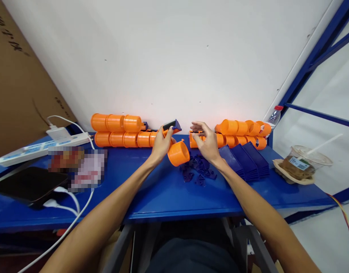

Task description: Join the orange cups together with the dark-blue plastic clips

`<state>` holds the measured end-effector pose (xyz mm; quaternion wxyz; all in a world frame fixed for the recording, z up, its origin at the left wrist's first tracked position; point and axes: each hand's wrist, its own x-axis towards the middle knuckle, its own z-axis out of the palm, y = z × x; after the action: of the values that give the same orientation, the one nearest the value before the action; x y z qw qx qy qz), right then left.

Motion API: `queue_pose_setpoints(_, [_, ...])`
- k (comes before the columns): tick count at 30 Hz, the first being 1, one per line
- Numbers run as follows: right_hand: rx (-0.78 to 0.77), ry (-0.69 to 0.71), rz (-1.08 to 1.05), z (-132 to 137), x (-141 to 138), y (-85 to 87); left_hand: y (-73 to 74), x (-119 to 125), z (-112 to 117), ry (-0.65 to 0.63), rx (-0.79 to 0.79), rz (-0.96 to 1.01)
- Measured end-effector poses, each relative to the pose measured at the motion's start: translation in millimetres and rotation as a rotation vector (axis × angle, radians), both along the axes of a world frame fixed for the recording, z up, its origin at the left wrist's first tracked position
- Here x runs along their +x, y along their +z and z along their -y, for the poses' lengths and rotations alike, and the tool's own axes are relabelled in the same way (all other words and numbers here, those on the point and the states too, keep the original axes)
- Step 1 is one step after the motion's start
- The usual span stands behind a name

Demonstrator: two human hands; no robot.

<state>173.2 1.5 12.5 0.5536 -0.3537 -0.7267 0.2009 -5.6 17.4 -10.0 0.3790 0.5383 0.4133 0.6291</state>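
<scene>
My left hand [162,144] is closed around a dark blue and orange plastic part [174,126] above the table. Just below those fingers is an orange plastic cup [178,153], tilted with its round end toward me; whether it is joined to the held part is hidden by the hand. To the right, my right hand [207,143] is raised with its fingers apart and nothing in them. Small dark blue plastic pieces [200,167] lie loose on the table between my hands. Beside my right forearm are overlapping stacks of flat dark blue panels [245,161].
Rows of orange cups [116,123] line the wall at left, and more orange cups [238,127] at right. A power strip [43,148], a power bank [29,184] and white cables occupy the left side. A lidded drink cup [298,163] and a bottle [275,116] stand right.
</scene>
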Motion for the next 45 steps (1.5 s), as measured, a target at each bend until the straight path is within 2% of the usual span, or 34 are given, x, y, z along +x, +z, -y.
queue_pose_setpoints(2, [0.226,-0.002,0.28,11,-1,2.7,-1.0,-8,-9,0.108,-0.007,0.005])
queue_pose_setpoints(4, [0.372,0.065,0.575,19,-6,2.2,-0.7,-13,-14,0.161,-0.009,0.021])
queue_pose_setpoints(6, [0.439,0.094,0.801,22,-12,-1.8,0.5,-15,-16,0.161,-0.017,0.038])
queue_pose_setpoints(9, [0.455,0.053,0.96,19,-18,-9.5,3.6,-14,-12,0.117,-0.074,0.047])
queue_pose_setpoints(12, [0.444,-0.009,0.979,13,-15,-11.1,8.3,-10,-6,0.049,-0.151,0.046])
queue_pose_setpoints(14, [0.436,-0.05,0.976,9,-10,-7.8,12.1,-9,-3,-0.025,-0.208,0.07])
queue_pose_setpoints(16, [0.417,-0.087,0.967,4,-6,-2.3,16.2,-12,-3,-0.035,-0.237,0.104])
queue_pose_setpoints(21, [0.245,-0.134,0.956,-19,-12,12.6,23.8,-33,-14,0.256,-0.083,0.198])
queue_pose_setpoints(24, [0.149,-0.141,1.07,-35,-31,19.2,24.6,-44,-18,0.336,0.002,0.266])
queue_pose_setpoints(27, [0.089,-0.154,1.217,-47,-51,21.7,22.6,-50,-21,0.388,0.049,0.247])
queue_pose_setpoints(32, [-0.047,-0.161,1.253,-64,-69,13.1,17.7,-53,-29,0.459,0.159,0.277])
queue_pose_setpoints(40, [-0.103,-0.163,1.158,-73,-71,-3.7,21.2,-55,-30,0.472,0.203,0.312])
queue_pose_setpoints(45, [-0.058,-0.167,1.116,-72,-74,-14.5,21.4,-52,-28,0.48,0.212,0.289])
